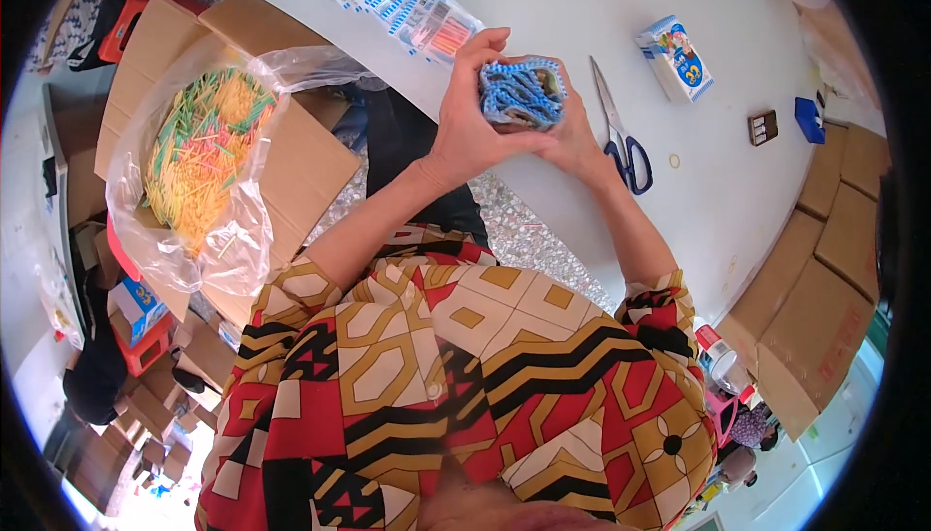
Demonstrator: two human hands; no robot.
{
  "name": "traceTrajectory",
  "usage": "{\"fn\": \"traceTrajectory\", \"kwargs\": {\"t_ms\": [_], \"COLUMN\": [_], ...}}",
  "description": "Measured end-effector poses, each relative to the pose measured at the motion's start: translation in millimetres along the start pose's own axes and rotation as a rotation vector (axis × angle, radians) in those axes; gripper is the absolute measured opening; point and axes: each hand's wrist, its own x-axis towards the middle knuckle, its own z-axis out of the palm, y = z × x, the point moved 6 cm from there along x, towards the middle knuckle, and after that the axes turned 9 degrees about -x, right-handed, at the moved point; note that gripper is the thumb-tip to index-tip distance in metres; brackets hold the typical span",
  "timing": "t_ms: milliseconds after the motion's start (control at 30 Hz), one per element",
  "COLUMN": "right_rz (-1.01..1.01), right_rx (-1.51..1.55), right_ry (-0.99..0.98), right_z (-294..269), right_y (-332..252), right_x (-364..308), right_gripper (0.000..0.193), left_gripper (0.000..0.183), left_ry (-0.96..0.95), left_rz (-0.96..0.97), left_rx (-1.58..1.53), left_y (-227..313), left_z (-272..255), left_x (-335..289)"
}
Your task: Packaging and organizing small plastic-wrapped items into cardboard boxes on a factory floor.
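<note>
Over the table's near edge, my left hand [468, 122] and my right hand [579, 140] are wrapped round a bundle of blue-and-white packets [522, 95]. Its crimped, wavy ends point up, pressed tightly together. Beyond my left hand lies a fanned row of clear packets [402, 2] with blue checked edges; the nearest one shows pink and orange sticks inside. A pair of scissors [621, 138] with dark blue handles rests to the right of my right hand, blades pointing away. Farther right stands a small blue-and-white box [676, 59].
On my left, an open carton [310, 158] holds a clear plastic bag [254, 240] full of thin coloured sticks [208, 153]. Toward the table's right side are a small dark box [763, 128] and a blue object [809, 121]. Brown cartons [819, 279] line the right edge, near a clear bottle [722, 364].
</note>
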Motion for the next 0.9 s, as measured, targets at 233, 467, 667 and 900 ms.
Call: {"fn": "traceTrajectory", "kwargs": {"t_ms": [233,467,667,900], "right_rz": [-0.089,0.291,0.154,0.041], "right_rx": [-0.025,0.046,-0.081,-0.087], "right_ry": [-0.088,-0.186,-0.157,-0.222], "right_z": [4,5,-8,1], "right_y": [2,16,1,-1], "right_x": [5,7,31,64], "right_gripper": [0.066,0.063,0.066,0.093], "left_gripper": [0.096,0.082,0.066,0.063], "left_ry": [-0.044,-0.055,0.307,0.522], "left_rz": [-0.222,-0.222,-0.18,-0.327], "left_rx": [-0.01,0.012,0.322,0.147], "left_y": [-15,-1,12,-29], "left_z": [-4,-8,-73,-108], "left_x": [-15,-18,-15,3]}}
